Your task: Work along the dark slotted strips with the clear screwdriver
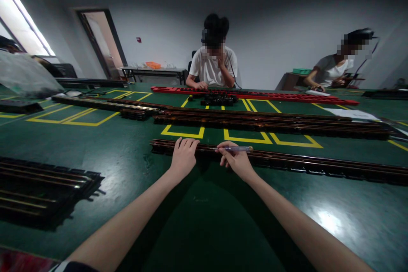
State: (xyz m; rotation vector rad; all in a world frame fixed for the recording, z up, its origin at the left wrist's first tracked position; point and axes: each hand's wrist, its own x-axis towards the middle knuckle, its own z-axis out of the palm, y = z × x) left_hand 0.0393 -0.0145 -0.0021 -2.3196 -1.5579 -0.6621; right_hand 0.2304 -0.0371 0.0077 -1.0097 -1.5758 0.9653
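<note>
A long dark rail strip with copper-coloured lines [293,161] lies across the green table in front of me. My left hand [185,157] is on its left part, with the fingers curled over the far edge. Just to the right, my right hand [234,159] pinches a slim pen-shaped tool with a clear barrel [238,149]. The tool lies nearly level, its thin end pointing left along the strip. Whether its tip touches the strip I cannot tell.
Beyond lies a bundle of similar strips [255,120], then a red slotted bar [287,95] and a dark clustered part [218,98]. More strips [41,191] lie near left. One person [212,66] sits opposite, another [334,70] far right. Yellow tape outlines [181,131] mark the table.
</note>
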